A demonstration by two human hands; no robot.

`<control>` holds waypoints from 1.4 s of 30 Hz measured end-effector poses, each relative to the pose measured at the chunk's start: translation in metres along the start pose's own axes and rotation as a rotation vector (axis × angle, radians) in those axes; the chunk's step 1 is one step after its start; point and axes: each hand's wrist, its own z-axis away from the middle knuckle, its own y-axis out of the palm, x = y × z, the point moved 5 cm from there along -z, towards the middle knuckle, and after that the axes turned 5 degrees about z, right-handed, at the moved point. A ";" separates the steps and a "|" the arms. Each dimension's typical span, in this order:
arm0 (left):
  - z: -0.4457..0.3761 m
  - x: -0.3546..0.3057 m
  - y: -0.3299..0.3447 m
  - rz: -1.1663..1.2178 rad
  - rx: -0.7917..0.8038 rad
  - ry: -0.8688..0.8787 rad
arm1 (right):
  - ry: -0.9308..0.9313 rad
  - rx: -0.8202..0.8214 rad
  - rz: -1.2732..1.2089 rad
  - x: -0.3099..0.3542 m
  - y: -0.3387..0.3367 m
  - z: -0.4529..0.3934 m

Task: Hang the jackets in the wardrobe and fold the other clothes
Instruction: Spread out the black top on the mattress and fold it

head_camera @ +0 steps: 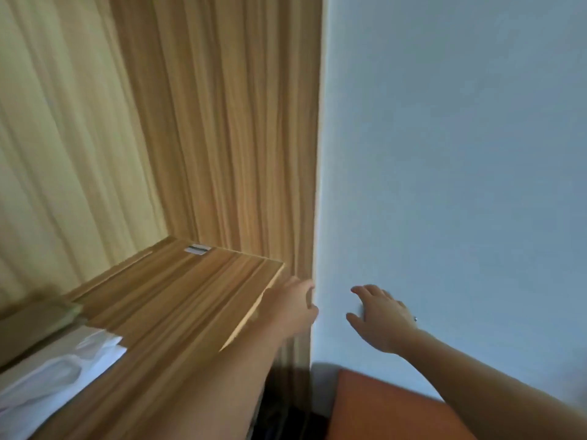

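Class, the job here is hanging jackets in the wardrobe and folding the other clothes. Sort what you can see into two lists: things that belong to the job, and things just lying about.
Belongs to the job:
left hand, at the white panel's edge
right hand, fingers spread
white panel, perhaps the wardrobe door
white cloth, possibly clothes to fold

Just lying about:
wooden desk
curtain
orange seat
small card on the desk

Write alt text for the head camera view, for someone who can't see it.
Two bare hands reach toward a pale door: the left hand curls at its edge, the right hand spreads open against it. A wooden desk holds white cloth at left.
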 end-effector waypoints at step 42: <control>0.766 -0.630 0.303 0.057 1.086 1.828 | 2.378 -0.337 -0.038 -0.032 -0.019 1.082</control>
